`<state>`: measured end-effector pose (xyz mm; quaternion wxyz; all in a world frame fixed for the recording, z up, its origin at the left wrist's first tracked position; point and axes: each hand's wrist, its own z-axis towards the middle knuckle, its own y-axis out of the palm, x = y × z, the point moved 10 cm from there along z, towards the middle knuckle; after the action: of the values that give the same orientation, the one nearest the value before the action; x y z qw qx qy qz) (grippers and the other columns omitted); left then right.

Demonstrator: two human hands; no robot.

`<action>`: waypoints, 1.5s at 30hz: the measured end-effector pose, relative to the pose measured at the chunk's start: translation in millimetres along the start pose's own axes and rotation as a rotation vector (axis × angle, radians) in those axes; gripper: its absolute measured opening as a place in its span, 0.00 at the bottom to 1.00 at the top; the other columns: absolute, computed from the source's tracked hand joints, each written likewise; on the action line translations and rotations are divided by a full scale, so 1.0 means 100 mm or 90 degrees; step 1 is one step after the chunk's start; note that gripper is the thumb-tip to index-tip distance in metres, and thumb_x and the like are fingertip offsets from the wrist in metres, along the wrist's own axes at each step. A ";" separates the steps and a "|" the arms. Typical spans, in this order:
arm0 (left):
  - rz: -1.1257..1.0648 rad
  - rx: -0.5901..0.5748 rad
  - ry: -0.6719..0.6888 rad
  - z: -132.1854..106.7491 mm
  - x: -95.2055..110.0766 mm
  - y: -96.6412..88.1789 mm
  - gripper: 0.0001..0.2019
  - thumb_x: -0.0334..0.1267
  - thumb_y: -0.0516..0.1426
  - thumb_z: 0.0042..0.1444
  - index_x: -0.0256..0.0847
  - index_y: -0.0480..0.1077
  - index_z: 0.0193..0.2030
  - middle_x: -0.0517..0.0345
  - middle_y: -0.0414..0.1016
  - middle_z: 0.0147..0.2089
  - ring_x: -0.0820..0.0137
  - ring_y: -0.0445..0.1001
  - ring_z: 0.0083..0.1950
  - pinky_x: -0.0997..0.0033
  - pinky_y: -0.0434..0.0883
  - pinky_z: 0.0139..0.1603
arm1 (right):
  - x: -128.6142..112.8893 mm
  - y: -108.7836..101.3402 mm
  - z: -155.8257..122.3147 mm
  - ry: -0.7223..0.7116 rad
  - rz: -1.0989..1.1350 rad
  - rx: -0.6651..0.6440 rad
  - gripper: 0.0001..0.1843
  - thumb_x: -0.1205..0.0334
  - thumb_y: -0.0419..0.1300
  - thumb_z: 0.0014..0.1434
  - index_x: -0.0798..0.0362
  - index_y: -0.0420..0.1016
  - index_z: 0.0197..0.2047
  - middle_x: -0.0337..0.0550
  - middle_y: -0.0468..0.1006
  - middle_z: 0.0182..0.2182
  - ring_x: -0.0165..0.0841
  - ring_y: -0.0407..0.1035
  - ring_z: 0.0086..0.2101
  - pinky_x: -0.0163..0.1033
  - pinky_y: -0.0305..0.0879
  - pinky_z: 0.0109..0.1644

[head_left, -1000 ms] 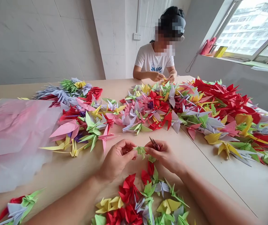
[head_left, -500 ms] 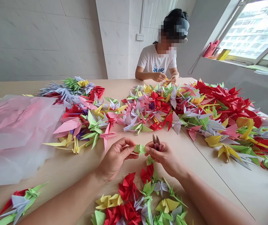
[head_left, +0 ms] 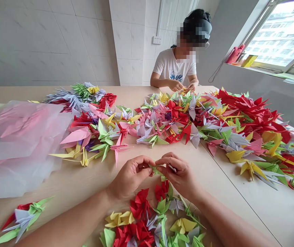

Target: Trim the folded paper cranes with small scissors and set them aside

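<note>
Between my two hands is a small light-green origami piece [head_left: 155, 170], mostly covered by fingers. My left hand [head_left: 134, 173] pinches its left side between thumb and fingertips. From the other side, my right hand [head_left: 178, 173] grips it with thumb and forefinger. A pair of small scissors [head_left: 172, 168] is tucked in the same right hand, only a bit of blade showing. Just below, a cluster of folded paper pieces in red [head_left: 139, 204], yellow [head_left: 183, 225], green and pale lilac lies between my forearms.
A long heap of colourful paper cranes [head_left: 159, 120] stretches across the table [head_left: 85, 185], thickest at the right. Translucent plastic bags [head_left: 20, 137] lie at left, with a few cranes [head_left: 23, 218] nearer me. Across the table sits a person [head_left: 178, 65] handling yellow paper.
My right hand has turned and come closer to the left, its fingers now over the green piece. The scissor blades, upright before, are largely hidden. The view has shifted slightly.
</note>
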<state>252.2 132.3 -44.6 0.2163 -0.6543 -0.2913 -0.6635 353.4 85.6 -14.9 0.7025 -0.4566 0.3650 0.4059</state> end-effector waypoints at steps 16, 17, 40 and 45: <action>-0.022 0.074 -0.025 0.02 -0.13 -0.16 0.09 0.37 0.61 0.48 0.38 0.72 0.37 0.57 0.73 0.36 0.71 0.69 0.36 0.73 0.67 0.38 | 0.18 0.05 -0.03 0.163 0.093 0.000 0.11 0.55 0.58 0.54 0.54 0.69 0.28 0.33 0.61 0.18 0.25 0.53 0.20 0.31 0.51 0.22; -0.015 0.071 -0.024 0.02 -0.13 -0.15 0.09 0.37 0.60 0.48 0.38 0.72 0.37 0.57 0.73 0.36 0.71 0.69 0.36 0.73 0.66 0.38 | 0.17 0.06 -0.03 0.159 0.095 -0.004 0.11 0.55 0.58 0.55 0.54 0.69 0.29 0.33 0.61 0.19 0.25 0.53 0.20 0.31 0.51 0.22; -0.055 0.025 0.001 0.00 -0.06 -0.02 0.03 0.35 0.58 0.52 0.39 0.70 0.32 0.61 0.70 0.30 0.74 0.66 0.35 0.76 0.64 0.39 | 0.02 0.09 -0.02 0.100 0.093 -0.055 0.10 0.59 0.57 0.57 0.55 0.69 0.27 0.34 0.59 0.20 0.25 0.52 0.22 0.31 0.50 0.25; -0.011 0.016 0.006 -0.01 0.00 0.00 0.05 0.36 0.58 0.52 0.38 0.68 0.34 0.61 0.68 0.32 0.74 0.66 0.36 0.75 0.65 0.39 | 0.01 0.09 -0.04 0.082 0.058 -0.036 0.09 0.61 0.56 0.57 0.55 0.68 0.27 0.34 0.60 0.20 0.25 0.53 0.22 0.31 0.51 0.25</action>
<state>251.9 131.5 -45.0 0.2199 -0.6458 -0.3046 -0.6647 345.0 84.3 -20.1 0.6449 -0.4844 0.4185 0.4175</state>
